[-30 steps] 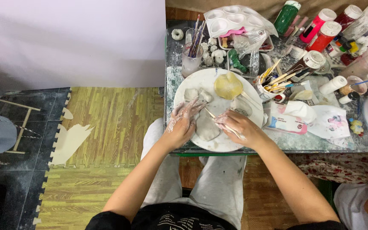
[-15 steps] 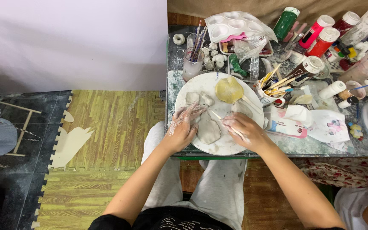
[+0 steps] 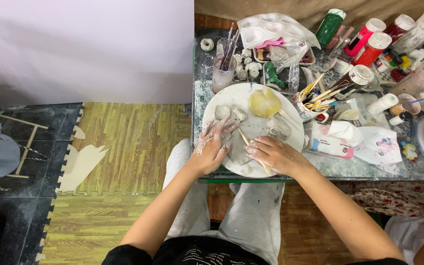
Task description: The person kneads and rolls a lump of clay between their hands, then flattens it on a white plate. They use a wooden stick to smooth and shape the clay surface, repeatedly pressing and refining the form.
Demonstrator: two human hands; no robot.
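Glass-topped table [image 3: 369,169], right half of the view, crowded with craft gear. Floor on the left: wood-pattern foam mats [image 3: 123,132] next to dark tiles.

White round plate [image 3: 231,98] sits at the table's near-left edge, right in front of the person. On it: flat yellowish clay disc [image 3: 264,102] at the far side, two small grey clay lumps [image 3: 229,113] at the left, another grey lump [image 3: 277,128] at the right, and the grey clay piece [image 3: 239,149] being worked at the near-centre.

Left hand [image 3: 213,146]: clay-smeared, fingers spread fairly wide, lying flat on the plate and touching the left edge of the clay piece. Holds nothing.

Right hand [image 3: 273,154]: fingers closed narrow around a thin wooden modelling stick [image 3: 248,142], tip angled up-left over the clay piece. Hand rests on the plate's near-right rim.

Behind the plate: clear cup of brushes [image 3: 223,71], white paint palette [image 3: 271,29], small white figurines [image 3: 249,66], green figure [image 3: 273,76]. Right of the plate: pot of wooden tools [image 3: 312,100], white tube package [image 3: 332,142], paint-stained tissue [image 3: 376,147]. Far right: row of paint bottles [image 3: 364,37], green, red and white.

Person's grey trousers [image 3: 251,216] under the table edge.
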